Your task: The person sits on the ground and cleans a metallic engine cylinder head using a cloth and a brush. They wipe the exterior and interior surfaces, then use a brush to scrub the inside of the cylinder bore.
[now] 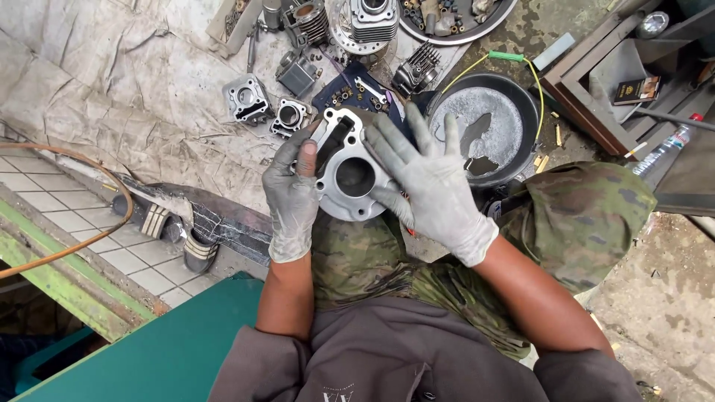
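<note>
While you hold the metal cylinder block (350, 167) at centre frame, above your lap, your left hand (292, 195) clasps its left edge, gloved fingers (307, 158) curled over the rim with the thumb on the face. Your right hand (430, 179) lies flat against the right side, fingers spread wide, palm pressing rather than pinching.

Handling, judged: cast metal, rigid, probably heavy for its bulk; the greasy grey gloves suggest a slippery surface. Grip by the outer flange, not the central bore.

Upper frame: a dirty cloth (112, 82) on the ground carries other engine parts (248, 98); a black round pan (488, 126) sits upper right, just beside your right hand.

Hidden: the block's underside and right edge lie behind your hands. Small parts at the top edge are cut off.
</note>
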